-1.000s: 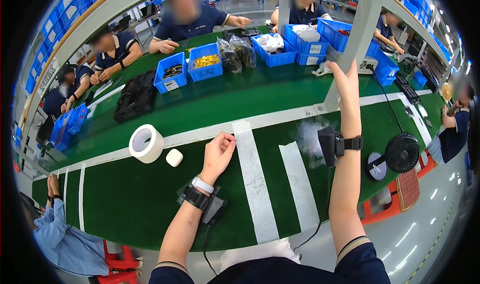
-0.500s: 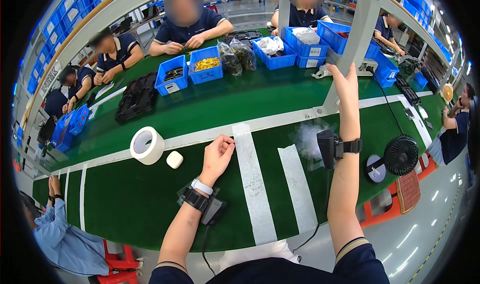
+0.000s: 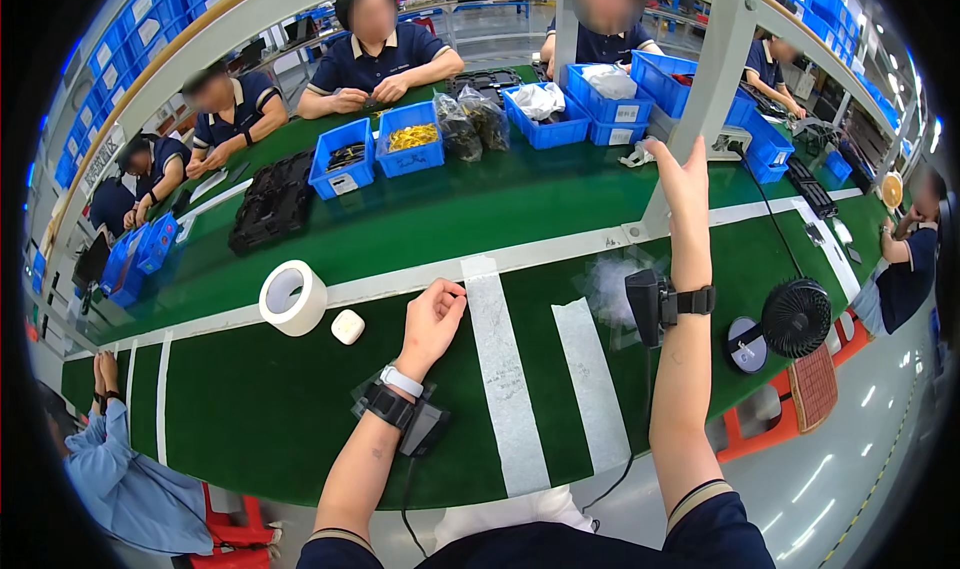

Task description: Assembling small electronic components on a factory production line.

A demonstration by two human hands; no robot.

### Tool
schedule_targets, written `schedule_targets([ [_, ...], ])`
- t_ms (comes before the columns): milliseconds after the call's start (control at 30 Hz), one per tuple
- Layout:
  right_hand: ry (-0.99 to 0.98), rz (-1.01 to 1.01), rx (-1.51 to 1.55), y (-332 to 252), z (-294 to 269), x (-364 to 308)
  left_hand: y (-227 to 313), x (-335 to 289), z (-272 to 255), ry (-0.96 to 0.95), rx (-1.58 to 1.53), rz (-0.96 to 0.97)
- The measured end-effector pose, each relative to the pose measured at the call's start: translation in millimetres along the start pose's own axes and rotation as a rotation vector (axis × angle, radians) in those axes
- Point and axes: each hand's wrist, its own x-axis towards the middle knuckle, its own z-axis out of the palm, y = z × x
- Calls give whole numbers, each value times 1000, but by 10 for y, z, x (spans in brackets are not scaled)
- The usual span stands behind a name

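My left hand (image 3: 432, 319) rests on the green table with its fingers curled in and thumb against them. Its fingertips are at the left edge of a pale tape strip (image 3: 505, 379); whether anything is pinched there is hidden. My right hand (image 3: 686, 194) is raised in front of the grey metal post (image 3: 705, 99), thumb and fingers spread, holding nothing visible. Left of my left hand are a small white rounded case (image 3: 348, 327) and a roll of white tape (image 3: 293, 298). A second, shorter tape strip (image 3: 592, 384) lies to the right. Both wrists carry strapped black devices.
Across the table stand blue bins (image 3: 409, 141), plastic bags (image 3: 473, 125) and black trays (image 3: 270, 199), with several co-workers seated behind. A black fan (image 3: 796, 317) stands at the right edge. Crumpled clear plastic (image 3: 610, 291) lies beside my right wrist. Cables trail from both wrist devices.
The view has shifted slightly. Both hands keep nearly the same pose and place.
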Motion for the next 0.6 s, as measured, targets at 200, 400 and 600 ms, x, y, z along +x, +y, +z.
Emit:
schedule_targets([
  [200,29,10,95,-89,3,-48,-32,-8,-40,-5,16,14],
  [400,78,-13,63,73,33,45,-30,14,21,21,1,28],
  [600,-8,-11,101,-44,28,-4,-54,-12,-36,29,-2,55],
])
